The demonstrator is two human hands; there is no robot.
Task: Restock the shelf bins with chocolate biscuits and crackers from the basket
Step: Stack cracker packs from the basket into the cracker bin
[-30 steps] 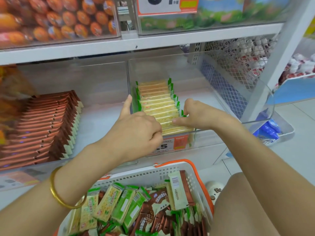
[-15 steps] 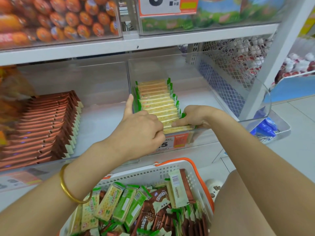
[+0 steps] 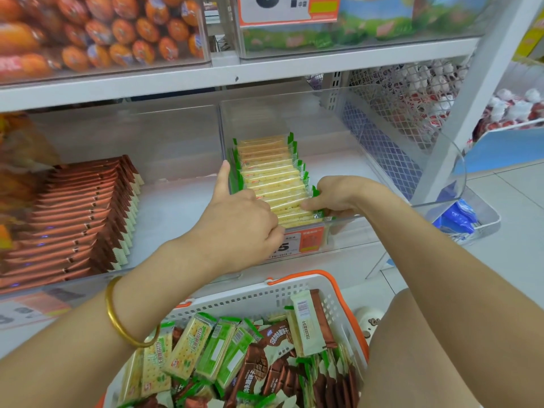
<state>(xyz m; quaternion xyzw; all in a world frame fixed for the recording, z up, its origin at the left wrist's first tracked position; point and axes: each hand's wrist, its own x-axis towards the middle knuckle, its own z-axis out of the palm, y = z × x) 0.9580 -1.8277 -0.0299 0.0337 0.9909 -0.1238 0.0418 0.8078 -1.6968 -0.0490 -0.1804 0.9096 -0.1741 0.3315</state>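
Observation:
A row of green-edged cracker packs (image 3: 270, 175) stands on edge in the clear right-hand bin (image 3: 382, 136). My left hand (image 3: 241, 222) is at the row's front left; its thumb lies straight along the left side and its fingers curl over the front packs. From the right, my right hand (image 3: 335, 198) curls its fingers round the right ends of the front packs. Brown chocolate biscuit packs (image 3: 79, 219) fill the left bin. Below, a white basket (image 3: 265, 293) with an orange rim holds loose cracker packs (image 3: 188, 346) and chocolate biscuit packs (image 3: 256, 369).
A shelf board (image 3: 265, 72) above carries bins of orange snacks (image 3: 103, 30) and green packs. A price tag (image 3: 306, 240) sits on the cracker bin's front. A wire basket with blue packets (image 3: 459, 219) stands low on the right, beside a white post (image 3: 471, 98).
My right hand has slid down and forward along the right side of the row to its front packs. My left hand has stayed at the row's front left.

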